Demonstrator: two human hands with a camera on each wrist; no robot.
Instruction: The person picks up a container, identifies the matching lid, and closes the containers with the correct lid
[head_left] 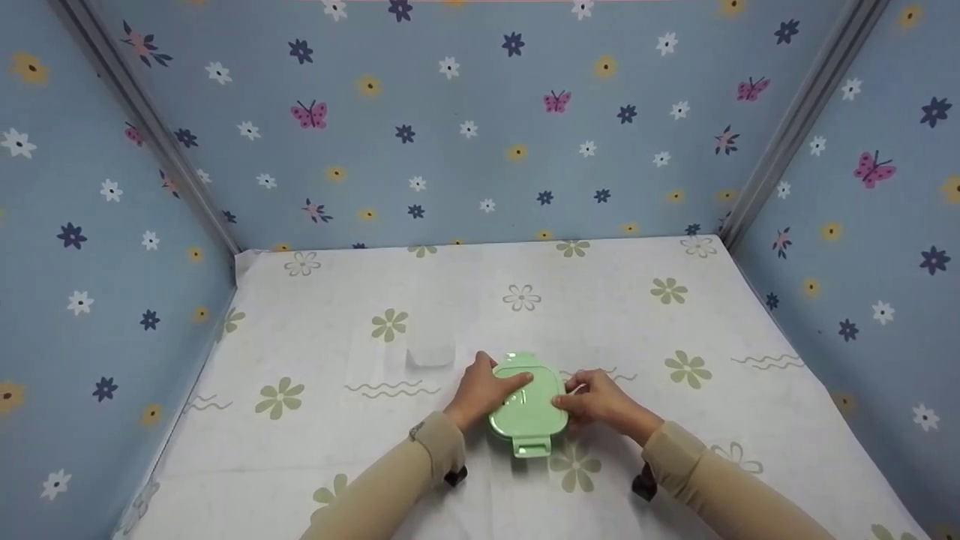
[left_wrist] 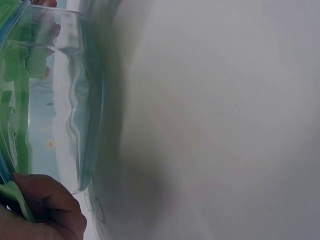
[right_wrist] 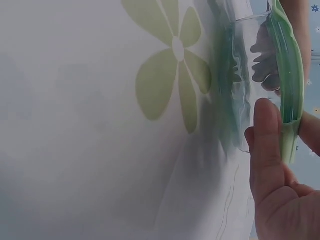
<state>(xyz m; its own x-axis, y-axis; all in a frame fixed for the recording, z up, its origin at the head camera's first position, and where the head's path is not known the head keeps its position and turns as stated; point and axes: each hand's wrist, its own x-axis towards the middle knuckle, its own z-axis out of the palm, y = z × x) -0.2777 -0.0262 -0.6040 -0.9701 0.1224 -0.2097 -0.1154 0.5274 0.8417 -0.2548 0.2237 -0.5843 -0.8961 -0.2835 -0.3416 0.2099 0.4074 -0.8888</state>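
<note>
— Left hand (head_left: 481, 391) and right hand (head_left: 604, 405): apart or gripping?

— Both clamped on the green lid (head_left: 529, 405) of a clear container (left_wrist: 90, 120), left at ten o'clock with thumb across the top, right at three o'clock with thumb at the rim, fingers beneath.

— Made of what?

— Smooth, glossy, plastic-looking lid, rounded rectangle in outline, slotted flap (head_left: 532, 448) at six o'clock, another at twelve. Underneath, see-through, shiny walls with rounded corners.

— And the bench (head_left: 615, 322)?

— Covered in white cloth (head_left: 285, 345), faintly creased, printed with sage-green flowers and wavy lines. Toward ten o'clock from the container, a small translucent object (head_left: 431, 356), too faint to name.

— Around it?

— Pale blue walls (head_left: 495, 75) at nine, twelve and three o'clock, patterned with flowers and pink butterflies; grey posts (head_left: 149, 120) at eleven and one.

— Container exactly where?

— Between the hands, lid uppermost, toward the bench's six o'clock side. Beige sleeves (head_left: 397, 480) at seven and five o'clock. Base touching cloth or lifted: impossible to say.
</note>
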